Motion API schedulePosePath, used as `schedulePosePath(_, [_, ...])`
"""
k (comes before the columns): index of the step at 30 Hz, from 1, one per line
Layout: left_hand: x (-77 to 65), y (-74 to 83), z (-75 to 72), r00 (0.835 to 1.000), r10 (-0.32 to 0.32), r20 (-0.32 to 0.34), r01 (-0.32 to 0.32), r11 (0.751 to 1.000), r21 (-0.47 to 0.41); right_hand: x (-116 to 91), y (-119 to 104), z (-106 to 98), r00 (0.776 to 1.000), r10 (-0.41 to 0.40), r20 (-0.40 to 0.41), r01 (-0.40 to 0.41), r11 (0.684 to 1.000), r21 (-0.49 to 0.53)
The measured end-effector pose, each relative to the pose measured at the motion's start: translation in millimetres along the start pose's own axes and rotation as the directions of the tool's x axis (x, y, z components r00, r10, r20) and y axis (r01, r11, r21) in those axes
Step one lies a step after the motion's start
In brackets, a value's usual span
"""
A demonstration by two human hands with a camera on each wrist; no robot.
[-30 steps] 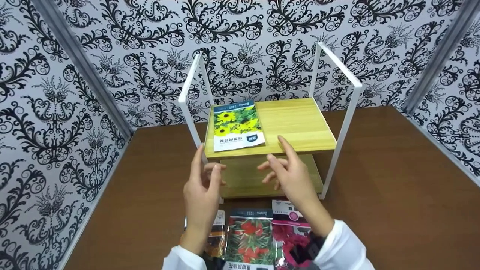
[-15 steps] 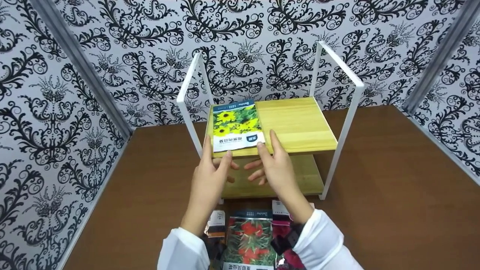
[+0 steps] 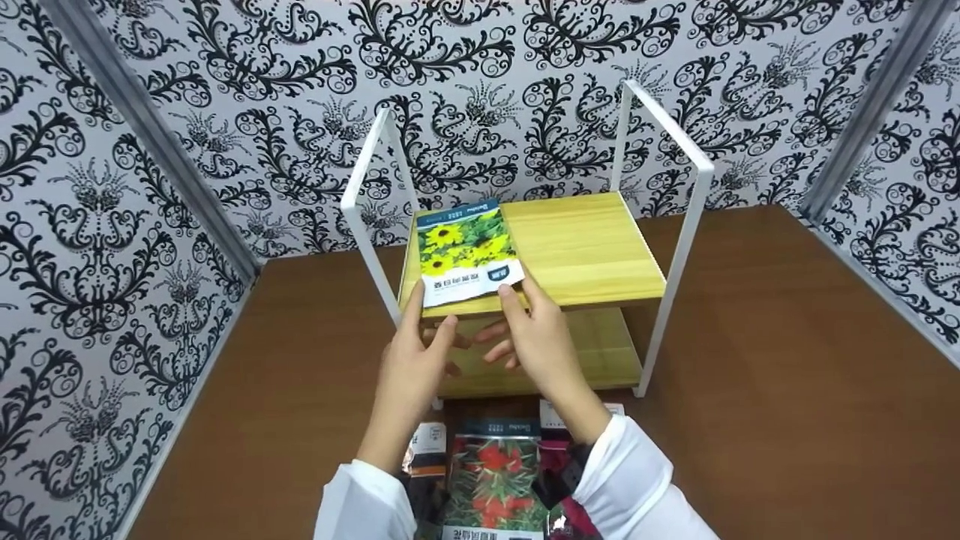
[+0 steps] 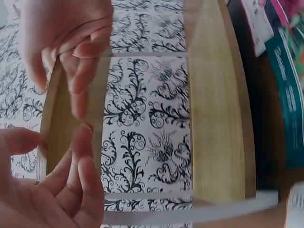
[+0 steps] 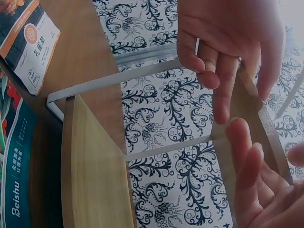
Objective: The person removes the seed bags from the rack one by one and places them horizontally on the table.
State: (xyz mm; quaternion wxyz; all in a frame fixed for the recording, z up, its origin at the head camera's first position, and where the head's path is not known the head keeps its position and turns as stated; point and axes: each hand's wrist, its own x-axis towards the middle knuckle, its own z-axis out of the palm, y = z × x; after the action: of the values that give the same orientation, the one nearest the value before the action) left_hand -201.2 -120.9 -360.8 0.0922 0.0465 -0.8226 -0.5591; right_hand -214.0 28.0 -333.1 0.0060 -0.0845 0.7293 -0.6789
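A seed packet (image 3: 466,244) with yellow sunflowers on its front lies on the left part of the upper wooden shelf (image 3: 581,240). In the head view my left hand (image 3: 414,360) is at the packet's near left corner, its index finger along the side edge. Over the near right corner, the thumb of my right hand (image 3: 541,337) touches the packet, with the index finger beside its edge. Both hands have loosely extended fingers, the lower ones hanging in front of the shelf. Left wrist view: my left hand (image 4: 57,194) faces the right hand (image 4: 71,38), fingertips close together.
White metal side frames (image 3: 686,225) rise at both ends of the two-tier rack, above a lower shelf (image 3: 600,360). In front lie a red-flower packet (image 3: 495,472), an orange-banded packet (image 3: 427,454) and a pink packet (image 3: 551,454). Patterned walls (image 3: 300,150) enclose the brown table (image 3: 787,360).
Both hands have come inward to the packet's near corners and now touch it. Its near end has shifted slightly rightward on the shelf, turning it a little. The head view has drifted slightly.
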Motion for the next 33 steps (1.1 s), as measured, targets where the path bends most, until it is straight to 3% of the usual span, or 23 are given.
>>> schedulePosePath(2, [-1.4, -0.6, 1.3, 0.999, 0.025, -0.044, -0.018, 0.985, 0.169, 1.5, 2.0, -0.5, 1.000, -0.006, -0.021, 0.006, 1.000, 0.028])
schedulePosePath(3, [-2.3, -0.9, 2.0, 0.996, 0.055, -0.065, -0.036, 0.962, 0.270, 2.2, 3.0, -0.6, 0.999, -0.012, -0.038, 0.014, 0.999, 0.040])
schedulePosePath(5, [-4.4, -1.3, 3.7, 0.987, 0.120, -0.102, -0.060, 0.886, 0.459, 2.5, 4.2, -0.9, 0.997, -0.020, -0.078, 0.025, 0.998, 0.057])
schedulePosePath(7, [-6.7, -1.7, 5.2, 0.969, 0.209, -0.130, -0.086, 0.783, 0.616, 2.3, 5.6, -1.1, 0.992, -0.024, -0.121, 0.032, 0.998, 0.062])
schedulePosePath(9, [-8.5, -2.0, 6.9, 0.945, 0.294, -0.141, -0.116, 0.707, 0.698, 1.8, 7.3, -1.6, 0.987, -0.034, -0.160, 0.046, 0.997, 0.069])
schedulePosePath(12, [-10.9, -3.4, 8.7, 0.917, 0.370, -0.149, -0.144, 0.655, 0.742, 1.2, 10.7, -3.8, 0.980, -0.039, -0.193, 0.058, 0.994, 0.092])
schedulePosePath(13, [-11.8, -4.2, 9.1, 0.911, 0.383, -0.149, -0.153, 0.654, 0.741, 1.1, 12.2, -4.8, 0.979, -0.040, -0.199, 0.062, 0.993, 0.105])
schedulePosePath(15, [-14.5, -5.5, 9.3, 0.913, 0.379, -0.153, -0.165, 0.685, 0.710, -0.6, 14.3, -7.1, 0.979, -0.039, -0.199, 0.067, 0.989, 0.132])
schedulePosePath(16, [-16.2, -5.9, 9.4, 0.919, 0.361, -0.157, -0.167, 0.719, 0.675, -0.9, 16.7, -8.5, 0.981, -0.040, -0.190, 0.070, 0.986, 0.152])
schedulePosePath(18, [-20.6, -5.9, 9.3, 0.942, 0.297, -0.155, -0.168, 0.818, 0.550, -2.1, 21.7, -11.4, 0.985, -0.040, -0.170, 0.072, 0.980, 0.183])
schedulePosePath(20, [-26.0, -5.0, 10.2, 0.965, 0.223, -0.139, -0.160, 0.919, 0.360, -4.2, 26.1, -14.2, 0.988, -0.038, -0.149, 0.069, 0.976, 0.208])
schedulePosePath(21, [-29.0, -4.4, 11.3, 0.975, 0.181, -0.125, -0.147, 0.959, 0.241, -5.6, 28.4, -15.4, 0.990, -0.036, -0.138, 0.066, 0.975, 0.214])
schedulePosePath(22, [-32.2, -3.7, 12.6, 0.983, 0.146, -0.116, -0.131, 0.983, 0.128, -7.2, 31.3, -16.6, 0.991, -0.031, -0.129, 0.059, 0.973, 0.221])
schedulePosePath(24, [-39.0, -2.0, 16.1, 0.991, 0.092, -0.094, -0.099, 0.993, -0.071, -14.0, 33.4, -18.7, 0.993, -0.018, -0.115, 0.044, 0.973, 0.228])
schedulePosePath(27, [-48.1, 1.2, 21.8, 0.996, 0.052, -0.076, -0.071, 0.959, -0.274, -27.9, 34.9, -22.1, 0.995, 0.000, -0.097, 0.024, 0.967, 0.253])
schedulePosePath(33, [-65.3, 8.9, 28.1, 0.999, -0.014, -0.044, -0.007, 0.893, -0.450, -55.8, 30.7, -30.4, 0.997, -0.030, -0.073, 0.051, 0.954, 0.297])
